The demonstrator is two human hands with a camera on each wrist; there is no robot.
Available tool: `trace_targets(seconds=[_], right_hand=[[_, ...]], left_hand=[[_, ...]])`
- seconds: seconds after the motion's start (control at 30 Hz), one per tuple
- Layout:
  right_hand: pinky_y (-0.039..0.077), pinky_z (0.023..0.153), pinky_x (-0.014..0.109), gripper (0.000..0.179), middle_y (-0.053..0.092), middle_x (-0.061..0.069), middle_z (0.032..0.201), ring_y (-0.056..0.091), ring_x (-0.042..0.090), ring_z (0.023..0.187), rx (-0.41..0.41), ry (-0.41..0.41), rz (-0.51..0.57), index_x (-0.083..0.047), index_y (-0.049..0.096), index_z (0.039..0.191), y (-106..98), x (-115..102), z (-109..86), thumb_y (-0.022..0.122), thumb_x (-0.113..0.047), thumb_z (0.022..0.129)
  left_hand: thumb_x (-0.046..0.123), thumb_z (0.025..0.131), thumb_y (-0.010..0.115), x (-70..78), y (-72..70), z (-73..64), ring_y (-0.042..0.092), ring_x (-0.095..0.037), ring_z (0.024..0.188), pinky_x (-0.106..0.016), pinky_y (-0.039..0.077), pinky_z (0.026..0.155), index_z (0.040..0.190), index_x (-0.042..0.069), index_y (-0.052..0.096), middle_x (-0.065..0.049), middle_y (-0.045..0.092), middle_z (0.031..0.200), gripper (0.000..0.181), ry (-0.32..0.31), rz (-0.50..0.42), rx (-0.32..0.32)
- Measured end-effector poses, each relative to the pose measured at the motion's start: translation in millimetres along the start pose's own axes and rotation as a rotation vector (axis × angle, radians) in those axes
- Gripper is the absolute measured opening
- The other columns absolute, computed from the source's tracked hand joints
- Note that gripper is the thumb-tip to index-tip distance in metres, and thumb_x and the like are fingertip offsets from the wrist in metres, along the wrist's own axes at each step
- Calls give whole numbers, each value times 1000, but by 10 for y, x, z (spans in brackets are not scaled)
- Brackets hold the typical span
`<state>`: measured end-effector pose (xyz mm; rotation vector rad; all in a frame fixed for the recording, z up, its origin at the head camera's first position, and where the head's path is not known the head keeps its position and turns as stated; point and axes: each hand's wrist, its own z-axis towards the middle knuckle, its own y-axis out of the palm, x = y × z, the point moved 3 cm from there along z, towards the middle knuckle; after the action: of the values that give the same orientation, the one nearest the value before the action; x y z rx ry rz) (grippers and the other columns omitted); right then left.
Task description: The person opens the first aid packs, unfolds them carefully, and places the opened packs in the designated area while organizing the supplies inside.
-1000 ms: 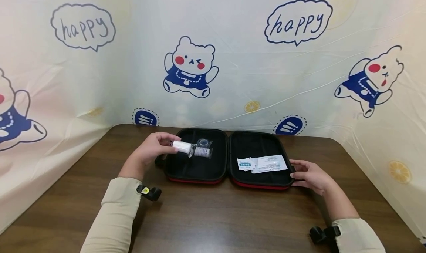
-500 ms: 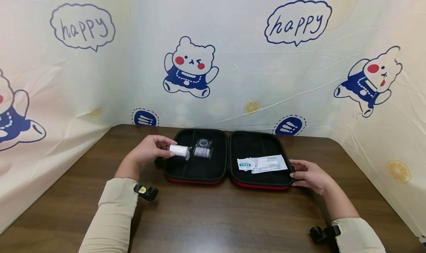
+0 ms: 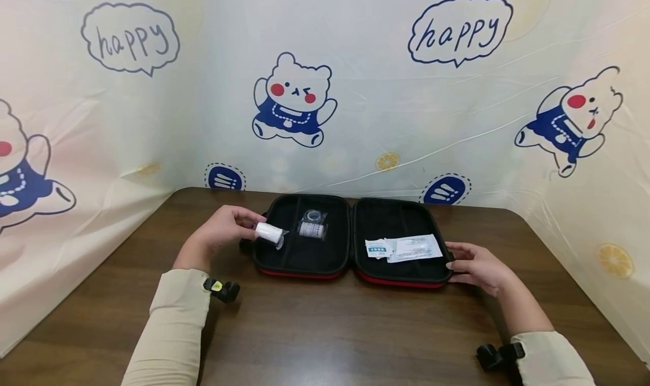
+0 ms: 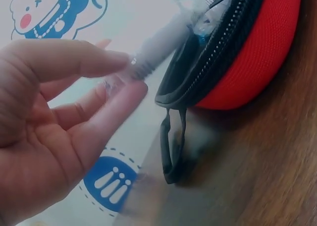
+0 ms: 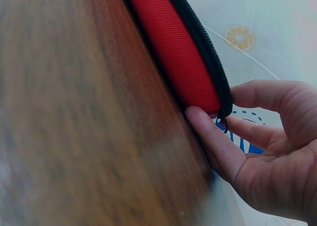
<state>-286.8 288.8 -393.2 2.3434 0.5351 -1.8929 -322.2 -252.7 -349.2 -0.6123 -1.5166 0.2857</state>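
Note:
My left hand (image 3: pixel 223 231) pinches a white bandage roll (image 3: pixel 269 233) in clear wrap by its left end, over the left edge of an opened zippered case (image 3: pixel 317 259). The left wrist view has the roll (image 4: pixel 161 42) blurred between thumb and fingers, beside the case's red shell (image 4: pixel 257 62). My right hand (image 3: pixel 479 267) holds the case's right edge. In the right wrist view its thumb (image 5: pixel 210 132) presses the red side (image 5: pixel 173 47) and a finger touches the zipper rim. In the left half lies a clear packet with a second, printed roll (image 3: pixel 311 229).
White paper packets (image 3: pixel 413 248) lie in the case's right half. A dark loop (image 4: pixel 173 156) hangs from the case's left end. The case stands near the back of a brown wooden table (image 3: pixel 325 329), before a printed curtain (image 3: pixel 355 92).
My left hand has drawn the bandage roll a little to the left, apart from the printed roll's packet. The right hand keeps its place on the case; the head view has shifted slightly.

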Motion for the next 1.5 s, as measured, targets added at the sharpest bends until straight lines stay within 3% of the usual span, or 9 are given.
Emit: trace_targets(seconds=[0.3,0.53,0.77,1.1,1.5], right_hand=[[55,85,42,71,25,37,142,58,22,97,4,3,-8,10,16,150,-13,-1,-19,59,1,94],[55,86,43,72,23,37,143,57,22,97,7,6,-9,10,16,150,-17,-2,-19,59,1,94],[54,86,44,71,26,37,143,58,22,98,0,1,-9,10,15,150,-20,-4,-9,58,1,94],[55,86,43,71,30,36,141,58,22,98,-4,-7,-13,10,17,149,-6,-4,-9,59,-1,94],[55,86,44,70,31,36,139,58,23,97,-4,-6,-20,10,17,149,7,-7,-8,58,0,94]], left_hand=[[4,81,77,22,57,38,59,-26,89,-39,55,80,108,6,75,-13,68,108,28,15,148,-27],[6,81,78,72,95,42,58,-27,91,-40,55,80,107,6,75,-14,67,109,27,15,199,-23],[7,80,80,109,133,56,58,-25,87,-40,54,78,106,6,75,-10,69,100,26,58,281,-26],[6,78,81,130,162,36,59,-24,86,-42,54,80,105,6,76,-9,69,100,28,36,275,-38],[6,79,80,190,248,33,59,-23,84,-41,56,79,105,7,76,-9,69,100,27,82,345,-59]])
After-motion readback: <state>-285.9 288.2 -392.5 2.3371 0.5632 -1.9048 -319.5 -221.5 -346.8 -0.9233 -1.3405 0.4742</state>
